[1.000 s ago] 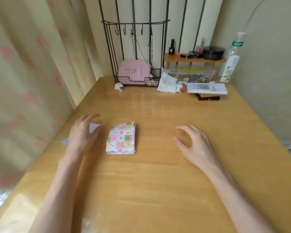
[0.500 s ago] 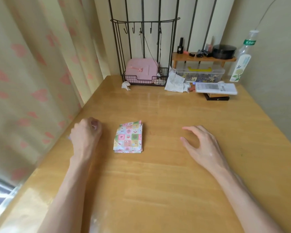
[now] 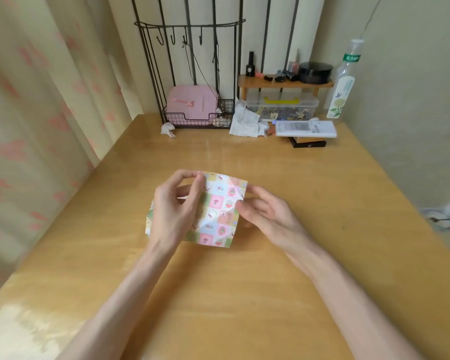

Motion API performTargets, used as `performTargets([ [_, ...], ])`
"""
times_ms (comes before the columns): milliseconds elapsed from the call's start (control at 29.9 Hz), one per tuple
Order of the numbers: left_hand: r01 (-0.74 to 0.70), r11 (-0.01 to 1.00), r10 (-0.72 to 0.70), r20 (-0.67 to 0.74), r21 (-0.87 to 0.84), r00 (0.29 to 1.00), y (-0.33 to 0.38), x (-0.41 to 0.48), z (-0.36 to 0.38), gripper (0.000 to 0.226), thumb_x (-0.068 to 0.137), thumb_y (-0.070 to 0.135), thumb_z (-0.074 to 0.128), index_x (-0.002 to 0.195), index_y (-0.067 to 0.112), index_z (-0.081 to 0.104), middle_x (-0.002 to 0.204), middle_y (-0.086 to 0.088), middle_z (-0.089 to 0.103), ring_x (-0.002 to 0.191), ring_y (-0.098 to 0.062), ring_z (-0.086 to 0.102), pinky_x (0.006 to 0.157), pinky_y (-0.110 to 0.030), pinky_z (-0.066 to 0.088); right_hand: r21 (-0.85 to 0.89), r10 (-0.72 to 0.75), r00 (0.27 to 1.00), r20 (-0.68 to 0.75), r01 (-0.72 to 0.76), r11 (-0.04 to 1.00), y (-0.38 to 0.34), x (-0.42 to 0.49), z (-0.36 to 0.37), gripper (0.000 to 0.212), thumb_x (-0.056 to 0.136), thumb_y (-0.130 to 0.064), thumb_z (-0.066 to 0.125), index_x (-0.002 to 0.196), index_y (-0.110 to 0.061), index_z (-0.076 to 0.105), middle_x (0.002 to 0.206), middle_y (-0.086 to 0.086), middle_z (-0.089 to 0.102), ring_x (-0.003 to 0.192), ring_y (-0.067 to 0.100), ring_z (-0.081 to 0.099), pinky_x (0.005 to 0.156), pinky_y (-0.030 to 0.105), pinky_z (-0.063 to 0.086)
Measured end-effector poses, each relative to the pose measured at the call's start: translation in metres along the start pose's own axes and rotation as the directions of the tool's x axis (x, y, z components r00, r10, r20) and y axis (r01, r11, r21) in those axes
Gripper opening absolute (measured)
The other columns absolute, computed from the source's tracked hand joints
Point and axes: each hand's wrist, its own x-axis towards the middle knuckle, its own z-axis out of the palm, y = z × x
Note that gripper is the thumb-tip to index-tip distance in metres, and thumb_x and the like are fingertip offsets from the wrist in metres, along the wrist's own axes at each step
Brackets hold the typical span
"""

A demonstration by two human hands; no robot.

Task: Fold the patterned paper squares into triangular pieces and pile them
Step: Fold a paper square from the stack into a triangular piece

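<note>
Left hand and right hand, apart moments earlier, are now meeting at centre, both pinching 1 patterned paper square, likely beginning another fold.

We see one paper square held up over the table, printed side facing us: pastel checks in pink, blue, green and yellow with tiny pictures in them. Sheet is tilted, slightly curved, top right corner bent over. Left hand pinches its top left edge, right hand pinches the right edge. We also see a strip of patterned paper left of the left wrist; can't tell if it's the same sheet or a pile underneath
</note>
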Motion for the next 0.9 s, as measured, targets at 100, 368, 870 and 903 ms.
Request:
performTargets([
  [100,-0.015,1.0,0.015,0.048,0.013,0.999,-0.006,-0.005,0.011,0.012,0.101,0.032,0.062,0.095,0.023,0.068,0.066,-0.013,0.068,0.047,-0.012,0.039,0.043,-0.028,0.032,0.034,0.026,0.999,-0.043,-0.024,0.999,0.008,-0.002,0.002,0.032,0.09,-0.021,0.077,0.121,-0.016,0.069,0.105,0.006,0.078,0.094,0.015,0.075,0.076,0.023,0.054],
  [368,-0.144,0.99,0.14,0.301,-0.012,0.943,-0.011,-0.008,0.014,0.038,0.086,0.015,0.081,0.121,0.019,0.065,0.093,0.005,0.078,0.088,-0.018,0.074,0.078,-0.031,0.055,-0.2,-0.365,0.869,-0.334,0.313,0.929,-0.003,-0.004,-0.026,0.015,0.088,-0.009,0.079,0.101,-0.015,0.078,0.094,-0.005,0.079,0.081,0.013,0.075,0.073,0.026,0.059],
  [870,-0.679,0.623,0.346,0.642,0.388,0.685,-0.045,-0.014,0.008,0.019,0.088,0.044,0.077,0.104,0.033,0.074,0.104,0.02,0.067,0.099,-0.008,0.062,0.081,-0.029,0.047,-0.872,-0.596,0.753,0.279,0.459,0.172,0.048,-0.019,-0.044,0.014,0.084,-0.011,0.078,0.092,-0.023,0.077,0.092,-0.013,0.072,0.088,0.017,0.066,0.074,0.027,0.041],
  [903,-0.686,0.615,0.352,0.643,0.389,0.68,-0.045,-0.014,0.008,0.012,0.089,0.038,0.077,0.099,0.033,0.074,0.101,0.02,0.068,0.094,-0.008,0.063,0.077,-0.029,0.048,-0.863,-0.576,0.779,0.248,0.448,0.234,0.049,-0.019,-0.043,0.008,0.086,-0.018,0.079,0.091,-0.024,0.077,0.092,-0.015,0.072,0.089,0.014,0.066,0.075,0.029,0.044],
])
